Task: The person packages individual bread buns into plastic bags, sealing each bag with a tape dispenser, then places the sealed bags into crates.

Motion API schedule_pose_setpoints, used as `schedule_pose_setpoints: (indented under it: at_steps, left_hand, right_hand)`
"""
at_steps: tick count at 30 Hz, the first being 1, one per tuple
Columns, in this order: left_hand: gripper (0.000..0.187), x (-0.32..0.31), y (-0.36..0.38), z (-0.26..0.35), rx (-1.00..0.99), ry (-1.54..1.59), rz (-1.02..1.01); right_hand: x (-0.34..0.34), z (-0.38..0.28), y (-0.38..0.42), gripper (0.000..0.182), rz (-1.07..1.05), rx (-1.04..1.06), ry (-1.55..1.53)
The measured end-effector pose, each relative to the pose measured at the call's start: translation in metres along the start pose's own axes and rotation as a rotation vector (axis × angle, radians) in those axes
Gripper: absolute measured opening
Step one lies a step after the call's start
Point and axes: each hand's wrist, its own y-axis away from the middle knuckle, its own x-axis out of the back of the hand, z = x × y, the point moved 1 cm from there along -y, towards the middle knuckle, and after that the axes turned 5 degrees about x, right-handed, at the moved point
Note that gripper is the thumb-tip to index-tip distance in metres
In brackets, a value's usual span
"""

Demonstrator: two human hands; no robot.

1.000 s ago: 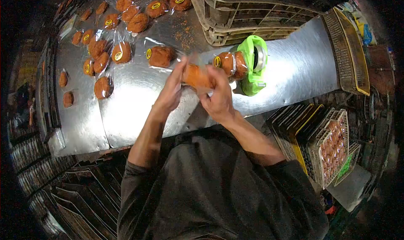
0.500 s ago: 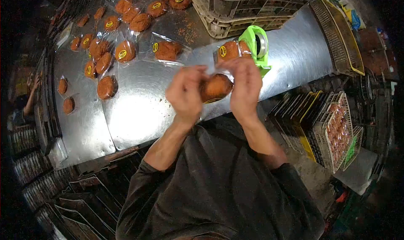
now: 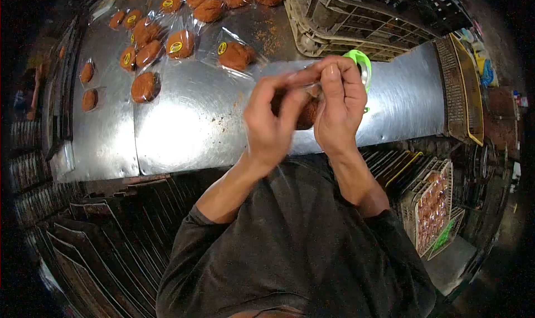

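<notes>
A brown bun in a clear plastic bag (image 3: 307,116) hangs between my two hands, partly hidden by them. My left hand (image 3: 271,114) has its fingers curled at the upper part of the bag and is slightly blurred. On the other side, my right hand (image 3: 341,103) is closed on the bag's gathered top, thumb pointing up. Just behind my right hand stands a bright green tape dispenser (image 3: 361,61), mostly covered by it. Farther left on the metal table lies a bagged bun with a yellow label (image 3: 235,55).
Several more bagged buns (image 3: 145,88) lie across the left of the metal table (image 3: 184,117). Stacked plastic crates (image 3: 356,25) stand at the back. A yellow-edged crate (image 3: 465,89) is at the right end. Below right stands a tray of small packed items (image 3: 432,206).
The view has shifted, so the table sits higher. My hands have drawn closer together at the top of the bag, and the bun is more covered by my fingers.
</notes>
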Motion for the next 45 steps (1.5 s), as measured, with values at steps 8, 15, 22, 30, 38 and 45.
schedule_pose_setpoints:
  at_steps: [8,15,22,30,38,45]
  left_hand:
    - [0.019,-0.01,-0.009,-0.008,0.515,0.455,0.144]
    - [0.009,0.025,-0.01,-0.022,0.086,0.337,-0.173]
    - [0.043,0.028,0.002,-0.013,0.443,0.575,-0.151]
    - [0.015,-0.006,0.013,-0.019,0.233,0.178,-0.086]
    - [0.033,-0.054,0.004,-0.031,0.374,0.552,0.162]
    - [0.03,-0.066,0.007,-0.031,0.428,0.587,0.099]
  right_hand:
    - [-0.01,0.012,0.01,0.037,-0.108,0.342,0.47]
    - [-0.003,0.002,0.017,0.02,-0.235,0.281,0.516]
    - [-0.004,-0.007,0.029,0.021,-0.168,0.323,0.634]
    - [0.003,0.023,0.032,0.011,0.139,0.048,0.247]
    - [0.07,0.027,0.031,0.03,0.403,-0.129,0.118]
    - [0.156,0.099,0.06,0.033,0.444,-0.429,0.641]
